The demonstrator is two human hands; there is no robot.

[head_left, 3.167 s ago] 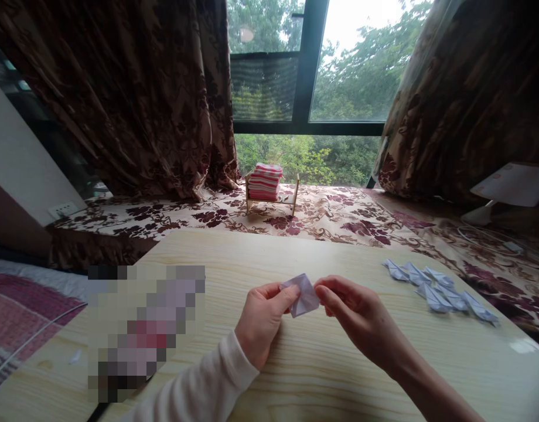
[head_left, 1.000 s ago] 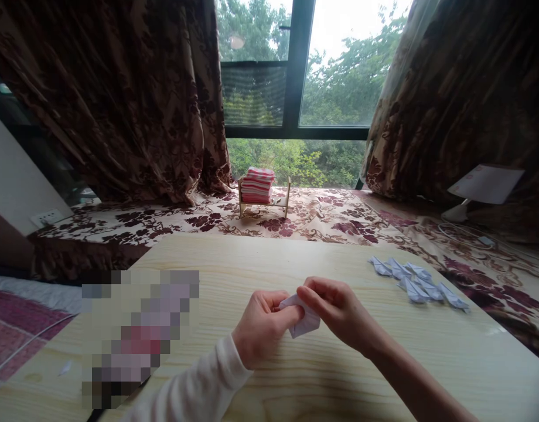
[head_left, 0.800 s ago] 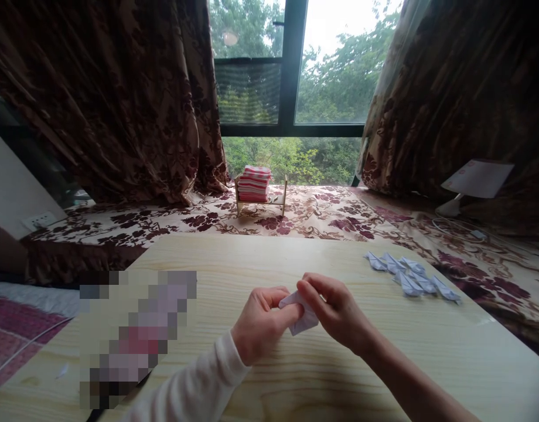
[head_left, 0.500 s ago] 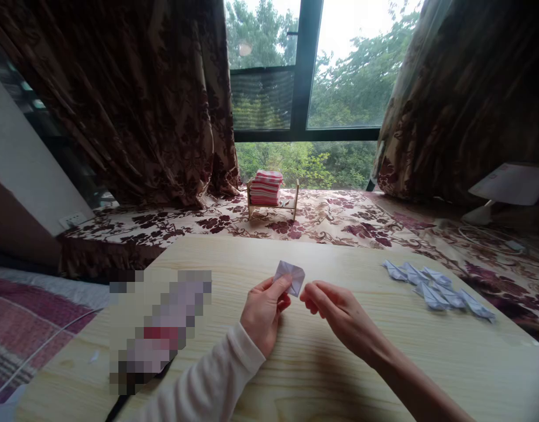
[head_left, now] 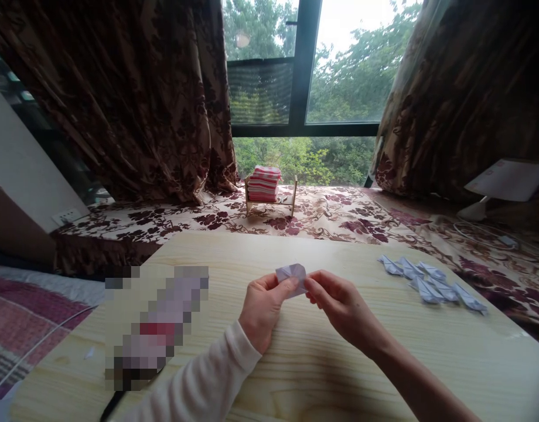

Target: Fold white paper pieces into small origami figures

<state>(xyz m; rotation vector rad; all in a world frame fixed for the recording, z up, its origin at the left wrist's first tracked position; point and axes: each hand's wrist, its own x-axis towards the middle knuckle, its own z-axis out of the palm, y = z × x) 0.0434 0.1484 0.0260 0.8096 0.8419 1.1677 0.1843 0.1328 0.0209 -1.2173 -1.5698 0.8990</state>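
Note:
A small folded piece of white paper (head_left: 291, 272) with crease lines is held up above the wooden table (head_left: 217, 258). My left hand (head_left: 264, 305) pinches it from the lower left, thumb lying across its front. At its right edge, the thumb and fingertips of my right hand (head_left: 333, 299) are closed on the paper too. The lower part of the paper is partly hidden behind my fingers. Off to the right on the table lie several folded white paper pieces (head_left: 427, 290), grouped close together.
A blurred-out object (head_left: 164, 328) with a dark strap lies at the table's left. Beyond the table, a small wooden rack (head_left: 294, 196) bears a stack of red-and-white cloths (head_left: 263, 184) on the floral-covered sill (head_left: 331, 217). A white lamp (head_left: 507, 179) stands at right.
My right hand has come left and taken hold of the paper's right edge. The paper has turned slightly in my left hand.

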